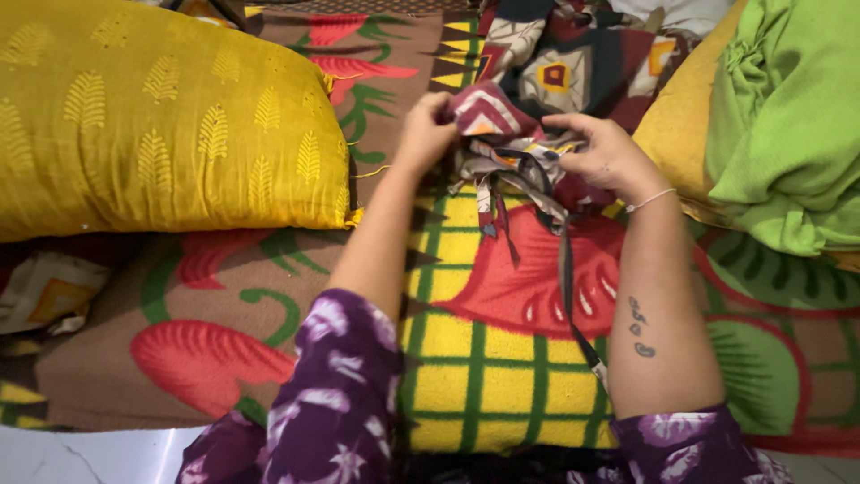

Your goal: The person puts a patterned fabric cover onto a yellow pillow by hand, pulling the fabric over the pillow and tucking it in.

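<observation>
While both hands, left (425, 134) and right (602, 154), pinch a patterned cloth (502, 121) over a blanket (502, 358), its loose ties (528, 193) could tangle if tugged.

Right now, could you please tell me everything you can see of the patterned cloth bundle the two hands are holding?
The patterned cloth bundle is soft, crumpled fabric in maroon, cream, yellow and dark tones, with a chevron patch on top. Thin fabric strips hang from it, one long dark strip trailing down over the floral blanket. It sits bunched between the left hand and right hand, whose fingers pinch it from both sides. Behind it, more cloth of a similar print lies heaped.
</observation>
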